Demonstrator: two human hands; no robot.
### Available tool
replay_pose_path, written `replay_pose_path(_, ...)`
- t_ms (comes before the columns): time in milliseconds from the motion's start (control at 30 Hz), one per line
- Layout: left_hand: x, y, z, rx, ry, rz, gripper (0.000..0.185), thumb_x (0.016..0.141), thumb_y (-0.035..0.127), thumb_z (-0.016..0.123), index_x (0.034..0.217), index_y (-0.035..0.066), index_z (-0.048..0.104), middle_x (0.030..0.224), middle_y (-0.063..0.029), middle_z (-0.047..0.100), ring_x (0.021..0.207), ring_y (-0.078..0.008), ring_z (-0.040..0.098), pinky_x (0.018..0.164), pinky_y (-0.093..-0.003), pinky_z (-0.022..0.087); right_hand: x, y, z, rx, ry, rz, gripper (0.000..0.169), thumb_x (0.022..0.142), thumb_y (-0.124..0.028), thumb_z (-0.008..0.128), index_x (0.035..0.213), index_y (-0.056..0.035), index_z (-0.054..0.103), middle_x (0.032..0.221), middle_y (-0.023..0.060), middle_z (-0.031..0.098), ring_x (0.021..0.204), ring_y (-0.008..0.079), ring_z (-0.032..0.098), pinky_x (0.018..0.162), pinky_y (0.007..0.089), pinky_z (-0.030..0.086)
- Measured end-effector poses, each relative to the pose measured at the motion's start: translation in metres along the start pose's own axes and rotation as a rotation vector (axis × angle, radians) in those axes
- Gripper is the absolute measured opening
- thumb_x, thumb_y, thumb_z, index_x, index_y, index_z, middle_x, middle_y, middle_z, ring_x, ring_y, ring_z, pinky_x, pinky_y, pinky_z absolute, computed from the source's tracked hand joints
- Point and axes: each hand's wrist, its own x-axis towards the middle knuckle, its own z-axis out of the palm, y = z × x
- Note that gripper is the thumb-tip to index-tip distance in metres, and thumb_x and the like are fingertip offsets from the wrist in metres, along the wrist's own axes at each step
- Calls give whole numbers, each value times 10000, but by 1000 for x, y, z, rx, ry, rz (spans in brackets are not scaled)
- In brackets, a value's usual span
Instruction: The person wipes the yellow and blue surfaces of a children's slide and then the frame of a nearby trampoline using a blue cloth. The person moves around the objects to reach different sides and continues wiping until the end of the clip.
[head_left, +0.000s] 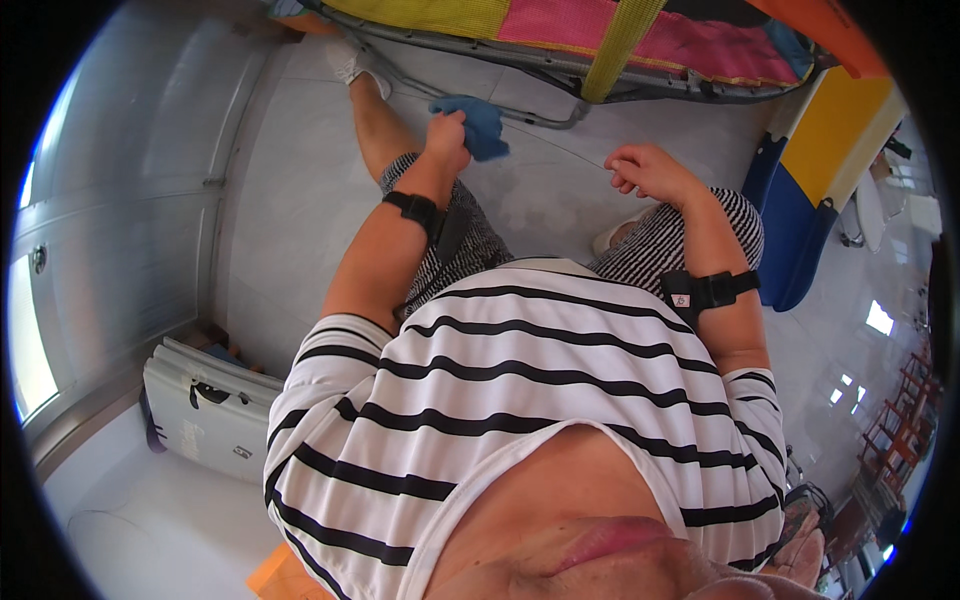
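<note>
My left hand (448, 141) is closed on a crumpled blue cloth (484, 127), which hangs over the pale tiled floor beside a bent grey metal tube leg (551, 120). That leg belongs to a round-edged frame (465, 46) with yellow and pink fabric (551, 26), beyond my hands. My right hand (649, 171) is held above my right knee, fingers loosely curled and apart, with nothing seen in it. Both forearms wear black straps with small black units. My knees, in black-and-white patterned trousers, are bent and spread.
On the left stands a grey metal door or panel (142, 180), with a hard grey case (210, 412) low beside me. A yellow and blue plastic panel (810, 180) is at the right. Reddish wooden furniture (896, 420) shows at the far right, and an orange item (289, 574) behind me.
</note>
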Motion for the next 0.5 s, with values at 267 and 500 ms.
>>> replay_pose_path(267, 32, 17, 67, -198, 44, 41, 318, 889, 12, 492, 1206, 27, 472, 1159, -159, 557, 992, -319, 589, 825, -480, 506, -2, 6, -7, 17, 77, 18, 293, 934, -299, 519, 1037, -45, 624, 847, 36, 642, 741, 110, 595, 590, 249, 458)
replay_pose_path(500, 59, 2, 68, -216, 112, -47, 353, 914, 53, 482, 1266, 59, 464, 1251, -136, 534, 1078, -303, 554, 882, -463, 480, -1, 5, -7, 30, 83, 13, 280, 936, -272, 520, 1035, -33, 627, 831, 35, 644, 736, 107, 596, 593, 241, 463)
